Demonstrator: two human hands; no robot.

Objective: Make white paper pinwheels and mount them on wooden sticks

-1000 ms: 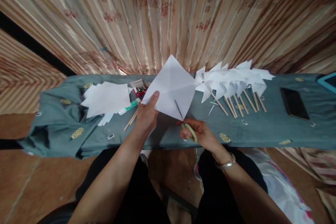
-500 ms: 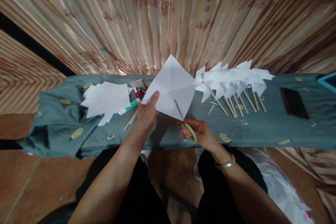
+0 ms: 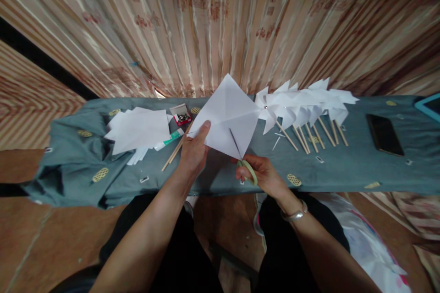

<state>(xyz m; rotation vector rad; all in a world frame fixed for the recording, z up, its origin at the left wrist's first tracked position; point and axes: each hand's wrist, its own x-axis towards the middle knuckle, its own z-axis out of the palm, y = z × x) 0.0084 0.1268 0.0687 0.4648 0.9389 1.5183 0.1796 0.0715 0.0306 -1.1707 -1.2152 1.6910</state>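
Note:
My left hand (image 3: pixel 196 146) grips a square white sheet of paper (image 3: pixel 225 107) by its left corner, thumb on top. Fold creases cross the sheet, which is held up like a diamond over the table. My right hand (image 3: pixel 257 171) is closed around the pale green handles of a pair of scissors (image 3: pixel 252 174). One dark blade lies over the paper's lower corner, pointing toward the middle; the other blade is hidden beneath the sheet. Behind my left hand lie wooden sticks (image 3: pixel 172 158). Several finished paper pinwheels (image 3: pixel 292 103) on sticks overlap to the right.
A stack of white paper squares (image 3: pixel 137 128) lies at the left, near a small red box of metal pins (image 3: pixel 181 116) and a green-white tube (image 3: pixel 170 139). A black phone (image 3: pixel 385 135) and a blue-edged object (image 3: pixel 429 105) are at the right. A curtain (image 3: pixel 220 23) hangs behind.
The paper has shifted slightly to the right and down, my left hand moving with it. The scissors and my right hand stay almost in place at the lower corner.

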